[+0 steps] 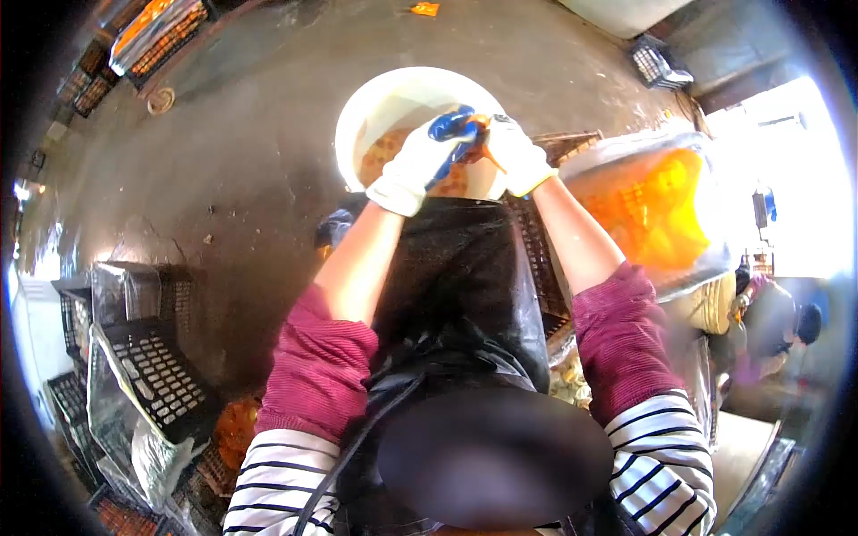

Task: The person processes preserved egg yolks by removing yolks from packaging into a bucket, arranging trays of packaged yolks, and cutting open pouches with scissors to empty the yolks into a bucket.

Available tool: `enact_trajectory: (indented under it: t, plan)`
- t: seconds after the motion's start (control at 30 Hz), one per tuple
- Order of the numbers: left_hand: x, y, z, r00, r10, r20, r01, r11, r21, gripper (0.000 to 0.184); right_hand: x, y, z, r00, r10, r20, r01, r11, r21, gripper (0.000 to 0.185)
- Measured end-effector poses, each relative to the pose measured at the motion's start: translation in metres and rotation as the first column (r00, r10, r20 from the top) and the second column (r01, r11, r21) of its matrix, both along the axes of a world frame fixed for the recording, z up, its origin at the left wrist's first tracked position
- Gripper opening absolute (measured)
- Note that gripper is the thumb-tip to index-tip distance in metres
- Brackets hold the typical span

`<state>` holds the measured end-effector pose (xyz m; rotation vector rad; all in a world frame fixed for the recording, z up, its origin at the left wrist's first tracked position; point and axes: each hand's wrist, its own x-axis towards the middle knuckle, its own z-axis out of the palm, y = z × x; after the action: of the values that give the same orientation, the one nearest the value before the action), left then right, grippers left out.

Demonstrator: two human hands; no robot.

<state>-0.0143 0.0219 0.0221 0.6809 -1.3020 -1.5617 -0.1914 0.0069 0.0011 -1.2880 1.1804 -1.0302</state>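
My left hand (424, 157), in a white glove with blue coating, is closed with its fingers bent around a glossy orange-brown piece (483, 143). On the other side of that piece, my right hand (517, 155), in a white glove with a yellow cuff edge, grips it too. Its exact kind is hard to make out between the fingers. Both hands are over the near part of a round white tub (356, 103). Inside the tub, orange-brown pieces (382, 154) show in cloudy liquid, partly hidden by my gloves.
To the right stands a plastic-lined crate (585, 165) of bright orange contents (657, 210). Black crates (161, 371) are stacked at lower left; another crate (165, 49) with orange contents is at upper left. A person (773, 326) is at far right. Wet floor (259, 116) surrounds the tub.
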Motion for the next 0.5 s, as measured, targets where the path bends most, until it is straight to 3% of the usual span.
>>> enact_trajectory:
  t: [0.03,0.07,0.13,0.17,0.23,0.27,0.3,0.33,0.37,0.4,0.43,0.47,0.5]
  plan:
    - [0.002,0.002,0.002,0.998,0.061,-0.002,-0.06,0.995,0.079,0.023,0.01,-0.004,-0.012,0.958,-0.071,-0.279,0.018,0.982,-0.189,0.026]
    - [0.003,-0.004,-0.016,0.988,0.097,-0.124,-0.085,0.991,0.103,0.018,0.01,-0.007,-0.02,0.961,-0.057,-0.269,0.012,0.986,-0.166,0.024]
    - [0.012,-0.008,-0.017,0.952,0.221,0.212,-0.168,0.955,-0.243,0.016,0.013,-0.009,-0.021,0.94,-0.039,-0.338,0.017,0.997,-0.069,0.02]
    - [0.016,-0.007,-0.017,0.952,0.199,0.233,-0.15,0.966,-0.21,0.015,0.008,-0.006,-0.019,0.917,0.0,-0.398,-0.034,0.996,-0.079,0.02]
    - [0.02,-0.007,-0.016,0.954,0.203,0.219,-0.17,0.973,-0.159,0.016,-0.006,0.02,0.019,0.714,0.093,-0.694,-0.381,0.883,-0.274,0.02]
    - [0.02,-0.014,-0.027,0.956,0.227,0.185,-0.203,0.969,-0.14,0.017,-0.012,0.036,0.036,0.686,0.106,-0.72,-0.441,0.848,-0.296,0.02]
    - [0.019,-0.016,-0.034,0.957,0.248,0.151,-0.232,0.965,-0.119,0.018,-0.027,0.052,0.037,0.924,0.202,-0.325,-0.213,0.977,0.002,0.02]
    - [0.022,-0.006,-0.014,0.975,0.206,-0.086,-0.201,0.978,0.063,0.02,-0.034,0.078,0.048,0.964,0.128,-0.233,-0.13,0.991,0.005,0.021]
    - [0.024,-0.008,-0.012,0.966,0.254,-0.04,-0.249,0.964,0.097,0.02,-0.044,0.103,0.059,0.989,0.042,-0.142,-0.04,0.999,0.017,0.021]
    - [0.026,-0.003,-0.005,0.952,0.28,-0.123,-0.264,0.956,0.128,0.016,-0.068,0.126,0.05,0.998,-0.044,-0.053,0.046,0.998,0.043,0.023]
    - [0.029,0.001,0.002,0.93,0.305,-0.205,-0.277,0.948,0.157,0.013,-0.087,0.154,0.052,0.98,-0.177,0.087,0.156,0.965,0.211,0.025]
    - [0.028,-0.012,-0.021,0.92,0.356,-0.163,-0.341,0.933,0.113,0.012,-0.113,0.19,0.05,0.986,-0.153,-0.07,0.163,0.974,0.156,0.026]
    - [0.031,-0.028,-0.045,0.848,0.503,0.165,-0.472,0.86,-0.196,0.012,-0.144,0.234,0.039,0.953,-0.12,-0.279,0.147,0.986,0.08,0.028]
